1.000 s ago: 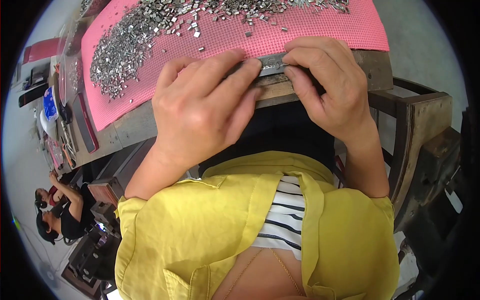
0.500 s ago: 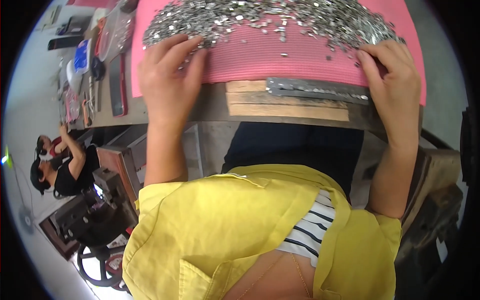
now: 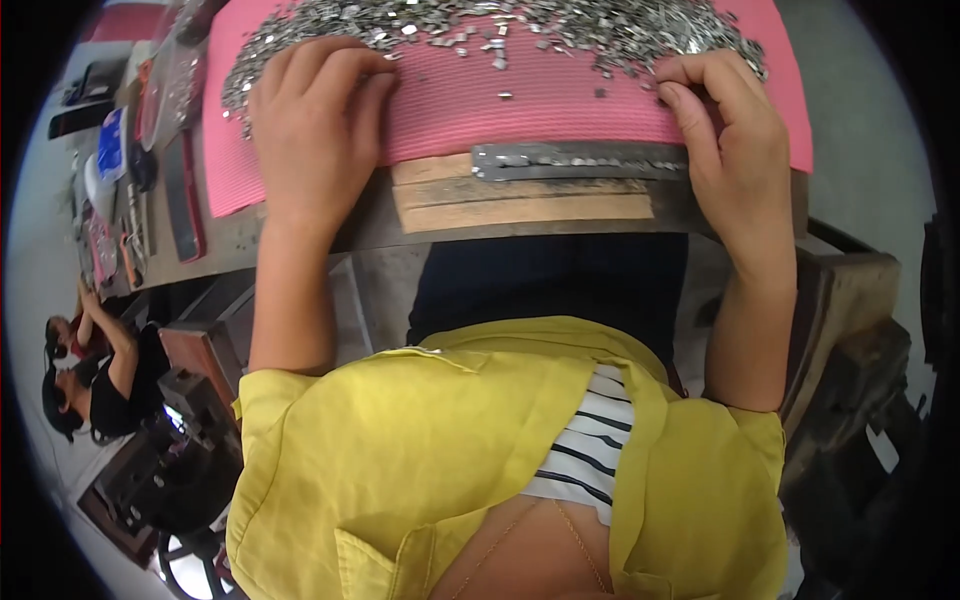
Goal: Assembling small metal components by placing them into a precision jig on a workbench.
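Note:
Small flat silvery metal pieces (image 3: 470, 18) lie in a wide arc-shaped heap on a pink ribbed mat (image 3: 440, 115). At the heap's left end is my left hand (image 3: 312, 115), back up, its fingers curled over some pieces. Its thumb and forefinger tips are close together; whatever is between them is hidden. Over the right part of the mat, my right hand (image 3: 735, 130) has thumb and forefinger pinched near a few loose pieces. I cannot make out what it holds. Between the hands, a dark grey strip (image 3: 485, 168) carries a row of shiny pieces; my right wrist covers its right end.
Under the strip lies a wooden board (image 3: 520, 208) at the table's front edge. Left of the mat are a red-edged phone (image 3: 183, 195), a blue-and-white packet (image 3: 112, 140) and tools. Farther left, two people sit near a dark machine (image 3: 150, 490).
The whole view has shifted, with the table now further left. My left hand has moved rightward over the mat, its thumb and forefinger drawn together. My right hand keeps its pinch.

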Available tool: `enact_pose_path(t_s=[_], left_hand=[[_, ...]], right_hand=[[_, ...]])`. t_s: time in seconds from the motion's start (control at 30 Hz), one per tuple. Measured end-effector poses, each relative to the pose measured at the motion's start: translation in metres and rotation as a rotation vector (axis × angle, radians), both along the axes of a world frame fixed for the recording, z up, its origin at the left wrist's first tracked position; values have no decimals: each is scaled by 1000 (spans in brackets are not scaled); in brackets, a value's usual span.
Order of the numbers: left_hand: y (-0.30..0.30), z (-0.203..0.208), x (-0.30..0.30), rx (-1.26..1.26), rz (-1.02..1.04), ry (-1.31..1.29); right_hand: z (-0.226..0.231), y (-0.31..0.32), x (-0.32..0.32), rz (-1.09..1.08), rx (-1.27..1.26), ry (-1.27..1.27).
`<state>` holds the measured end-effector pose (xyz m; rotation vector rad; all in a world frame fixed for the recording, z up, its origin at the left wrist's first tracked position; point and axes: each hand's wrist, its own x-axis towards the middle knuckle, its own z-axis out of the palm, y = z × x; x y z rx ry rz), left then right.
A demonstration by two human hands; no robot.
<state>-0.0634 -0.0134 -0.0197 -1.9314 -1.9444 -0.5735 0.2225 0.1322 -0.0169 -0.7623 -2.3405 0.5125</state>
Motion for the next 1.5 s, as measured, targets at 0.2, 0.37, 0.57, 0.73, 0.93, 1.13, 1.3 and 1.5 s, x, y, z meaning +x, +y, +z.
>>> enact_pose_path(t_s=[0.2,0.37,0.57,0.73,0.93,1.13,1.3,1.5], left_hand=[[-11,11,13,-100,-59,-195],[-11,18,17,-118,-59,-155],[-9,20,28,-132,-46,-196],[-7,21,55,-162,-103,-651],[11,20,88,-138,-273,-652],[20,9,109,-139,-316,-608],[22,6,113,-132,-289,-465],[22,10,118,-80,-301,-253]], right_hand=[[-3,-18,21,114,-171,209],[-6,-31,28,121,-151,200],[-10,-34,28,110,-124,220],[-11,-35,28,96,-91,207],[-15,-37,27,64,-19,190],[-21,-38,23,32,248,168],[-22,-38,26,58,229,228],[-22,-39,30,68,186,214]])
